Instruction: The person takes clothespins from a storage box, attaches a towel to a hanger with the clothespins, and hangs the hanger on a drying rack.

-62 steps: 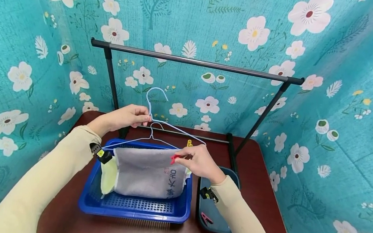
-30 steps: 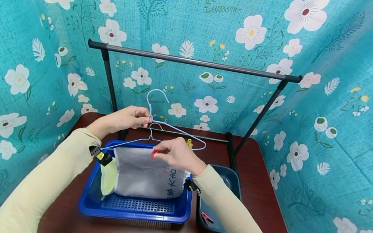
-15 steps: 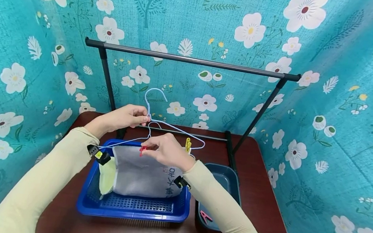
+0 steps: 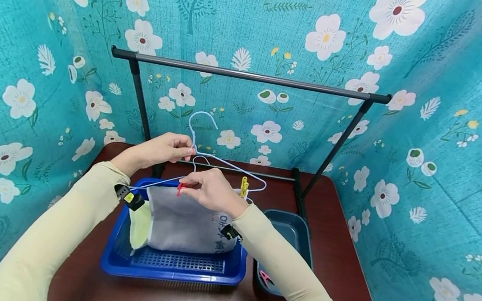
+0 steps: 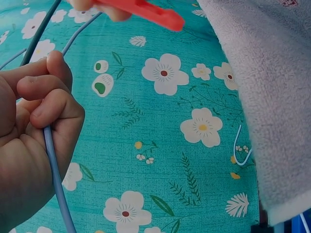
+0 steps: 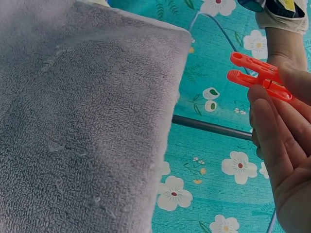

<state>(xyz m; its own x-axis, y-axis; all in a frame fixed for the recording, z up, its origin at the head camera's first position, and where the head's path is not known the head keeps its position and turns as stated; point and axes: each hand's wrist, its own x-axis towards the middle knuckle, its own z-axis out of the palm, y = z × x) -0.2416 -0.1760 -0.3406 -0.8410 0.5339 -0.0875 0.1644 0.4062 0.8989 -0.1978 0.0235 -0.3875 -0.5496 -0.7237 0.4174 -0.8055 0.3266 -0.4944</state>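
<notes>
My left hand [image 4: 163, 152] pinches a light blue clothes hanger [image 4: 239, 168] just below its hook. A grey towel [image 4: 185, 227] with dark lettering hangs below the hanger, over the basket. At the towel's right upper corner, two yellow clothespins [image 4: 243, 187] stand up by the hanger's lower bar. My right hand [image 4: 215, 191] holds a red clothespin [image 4: 179, 189] between thumb and fingers, near the towel's upper left part. In the right wrist view that red clothespin [image 6: 260, 75] is apart from the towel [image 6: 92, 121]. Part of the hanger's bar is hidden behind my right hand.
A blue basket [image 4: 172, 275] stands beneath the towel, with a pale yellow cloth [image 4: 139, 228] at its left. Behind is another blue hanger's hook [image 4: 201, 158]. A dark teal tray [image 4: 288, 218] holds a pink clothespin [image 4: 265, 278]. A black rack bar [image 4: 248, 76] spans the back.
My right hand has moved left along the towel's upper edge, carrying the red clothespin. The yellow clothespins have come into fuller sight. My left hand has stayed at the hanger's neck.
</notes>
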